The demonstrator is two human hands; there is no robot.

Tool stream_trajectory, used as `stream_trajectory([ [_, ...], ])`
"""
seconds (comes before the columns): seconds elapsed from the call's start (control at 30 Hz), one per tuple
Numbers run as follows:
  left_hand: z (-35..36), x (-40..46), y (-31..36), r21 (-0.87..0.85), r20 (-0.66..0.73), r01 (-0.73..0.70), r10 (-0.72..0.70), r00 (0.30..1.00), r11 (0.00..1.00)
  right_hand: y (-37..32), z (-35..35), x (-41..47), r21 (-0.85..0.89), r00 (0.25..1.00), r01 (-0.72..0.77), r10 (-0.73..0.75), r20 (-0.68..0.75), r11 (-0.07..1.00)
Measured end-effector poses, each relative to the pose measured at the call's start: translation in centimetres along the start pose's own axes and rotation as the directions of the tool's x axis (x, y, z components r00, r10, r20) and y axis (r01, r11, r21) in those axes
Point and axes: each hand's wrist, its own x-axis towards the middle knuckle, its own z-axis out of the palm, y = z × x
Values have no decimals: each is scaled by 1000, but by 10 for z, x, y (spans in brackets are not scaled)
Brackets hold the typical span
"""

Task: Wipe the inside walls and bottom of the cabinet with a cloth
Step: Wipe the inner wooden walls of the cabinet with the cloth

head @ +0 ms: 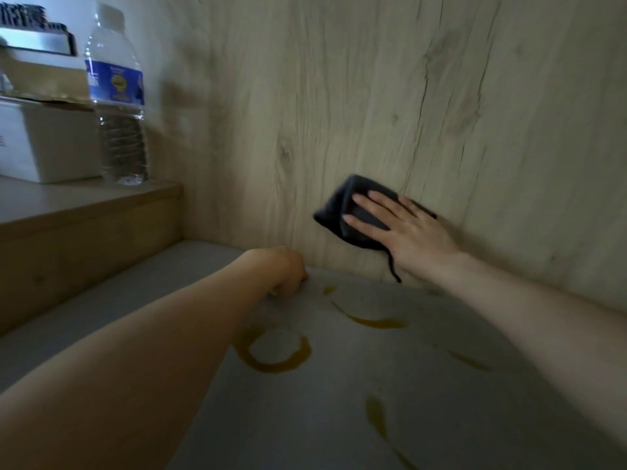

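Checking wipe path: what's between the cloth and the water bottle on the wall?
Head view: only bare wood-grain wall lies between the dark cloth, pressed flat by the right hand, and the water bottle on the step.

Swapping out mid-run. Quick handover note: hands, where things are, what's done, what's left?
Right hand: flat, fingers straight, pressing the dark cloth against the wooden wall, low down near the bottom.
Left hand: fingers curled, resting on the grey bottom by the wall; seems to hold nothing.
Done: can't tell how much of the wall is wiped.
Left: yellow stains streak the bottom, unwiped.
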Motion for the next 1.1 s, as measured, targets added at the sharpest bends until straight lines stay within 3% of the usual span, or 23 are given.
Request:
stream_trajectory([
  [0.17, 2, 0, 0, -12, -27, 8, -8, 1000, 1000, 32, 8, -54, -61, 996, 15, -10, 93, 998],
  [0.27, 1, 1, 0, 11, -17, -1, 1, 1000, 1000, 12, 2, -21, -74, 998, 57, -56, 7, 996],
  [0.4, 1, 2, -1, 25, 14, 1, -1, 1000, 1000, -13, -11, 23, -15, 999, 32, -32, 40, 999],
  [0.57, -2, 3, 0, 28, 30, 7, -8, 1000, 1000, 29, 17, -56, -120, 986, 167, -170, -7, 979],
  [0.63, -4, 1, 0, 30, 33, 7, -8, 999, 1000, 48, 32, -92, -176, 976, 214, -207, 61, 961],
  [0.77, -6, 1, 0, 49, 46, -2, 0, 999, 999, 45, 39, -74, -264, 956, 289, -293, 25, 920],
  [0.93, -5, 0, -3, 19, 53, 5, -6, 999, 1000, -31, 26, 21, -165, 904, 394, -413, -107, 904],
  [1.0, -2, 1, -5, 16, 50, 2, -3, 999, 1000, -42, 16, 29, -171, 926, 358, -372, -55, 918],
  [1.1, 3, 2, -6, -33, 58, 5, -3, 998, 999, -38, 13, 16, -5, 933, 334, -331, -143, 942],
])
